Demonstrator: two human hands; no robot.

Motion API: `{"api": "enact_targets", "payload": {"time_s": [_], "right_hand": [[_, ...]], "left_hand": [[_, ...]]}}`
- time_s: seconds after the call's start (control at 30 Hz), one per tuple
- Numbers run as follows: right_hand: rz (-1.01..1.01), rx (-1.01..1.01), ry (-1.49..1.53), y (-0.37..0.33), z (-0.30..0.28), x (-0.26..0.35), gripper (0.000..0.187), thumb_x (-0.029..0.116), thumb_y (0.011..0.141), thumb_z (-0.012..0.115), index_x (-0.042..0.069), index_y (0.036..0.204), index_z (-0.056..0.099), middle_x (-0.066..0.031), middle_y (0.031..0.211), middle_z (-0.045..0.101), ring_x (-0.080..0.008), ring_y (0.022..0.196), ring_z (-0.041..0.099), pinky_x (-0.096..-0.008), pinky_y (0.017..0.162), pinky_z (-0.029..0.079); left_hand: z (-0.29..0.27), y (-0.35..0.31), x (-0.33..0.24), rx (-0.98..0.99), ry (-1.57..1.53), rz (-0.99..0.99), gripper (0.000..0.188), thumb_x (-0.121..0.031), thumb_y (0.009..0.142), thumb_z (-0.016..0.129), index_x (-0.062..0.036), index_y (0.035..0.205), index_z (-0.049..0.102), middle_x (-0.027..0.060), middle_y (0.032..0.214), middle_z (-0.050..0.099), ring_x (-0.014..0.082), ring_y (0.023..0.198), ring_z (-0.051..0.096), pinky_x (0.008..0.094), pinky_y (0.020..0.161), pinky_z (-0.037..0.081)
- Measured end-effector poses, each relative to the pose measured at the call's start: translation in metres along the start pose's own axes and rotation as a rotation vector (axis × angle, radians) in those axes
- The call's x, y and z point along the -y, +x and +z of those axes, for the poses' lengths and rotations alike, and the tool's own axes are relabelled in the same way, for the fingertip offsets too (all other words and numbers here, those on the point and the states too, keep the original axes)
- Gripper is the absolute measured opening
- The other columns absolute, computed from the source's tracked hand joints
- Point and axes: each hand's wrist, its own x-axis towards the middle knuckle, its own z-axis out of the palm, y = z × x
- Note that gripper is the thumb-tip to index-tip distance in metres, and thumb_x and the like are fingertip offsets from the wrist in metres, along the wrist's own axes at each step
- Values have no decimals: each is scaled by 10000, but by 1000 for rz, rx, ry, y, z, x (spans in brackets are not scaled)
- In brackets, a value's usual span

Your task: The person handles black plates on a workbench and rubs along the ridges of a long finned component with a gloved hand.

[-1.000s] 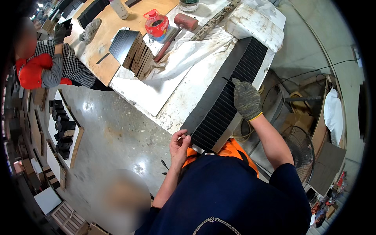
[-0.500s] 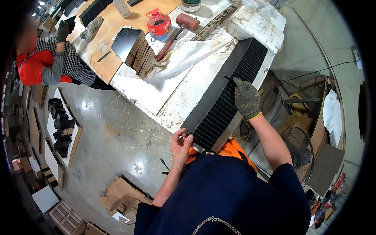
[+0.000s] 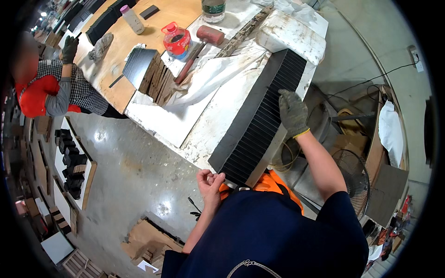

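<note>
A long row of thin black slats, packed side by side, runs diagonally over the white work table toward my body. Along its left side is a smooth dark grey face. My right hand, in a grey knitted glove with a yellow cuff, lies over the right edge of the row past its middle, fingers extended and nothing visible in them. Bare and loosely curled, my left hand is at the near left corner of the row, its thumb close to the end. Nothing shows between its fingers.
A dirty white block stands at the row's far end. Left of the row are a red-headed mallet, a red-labelled bottle and a stack of boards. A co-worker stands left; a fan is at right.
My right hand has shifted slightly nearer along the row, and the dark strip at its fingertips no longer shows. My left fingers have curled in. The whole view has shifted a little.
</note>
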Motion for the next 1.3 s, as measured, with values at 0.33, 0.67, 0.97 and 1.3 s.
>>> {"api": "enact_targets", "payload": {"time_s": [0.33,0.67,0.97,1.3], "right_hand": [[-212,415,-362,51,-7,-47,287,170,847,557,117,1120,625,-98,965,636,-270,865,619,-393,734,511],[-283,562,-256,49,-13,-2,222,113,830,511,55,1041,547,-96,817,642,-271,762,651,-364,619,533],[-498,609,-183,14,-12,49,162,163,859,479,82,974,559,-69,768,612,-242,701,642,-375,574,514],[-319,512,-305,45,0,-5,199,172,840,484,53,975,568,-114,834,649,-284,729,645,-423,630,504]], "left_hand": [[-16,-8,21,166,-71,-131,237,19,843,650,-43,1012,496,57,880,616,98,785,600,227,716,493],[-24,-3,53,176,71,-113,166,-125,929,588,-95,1008,445,4,900,543,67,776,484,221,700,402],[-14,-5,47,178,135,-69,144,-137,947,560,-83,999,438,23,971,549,103,918,516,277,848,415],[-10,-10,46,125,75,-78,199,-171,936,587,-73,1064,470,30,1056,563,111,992,518,287,906,396]]}}
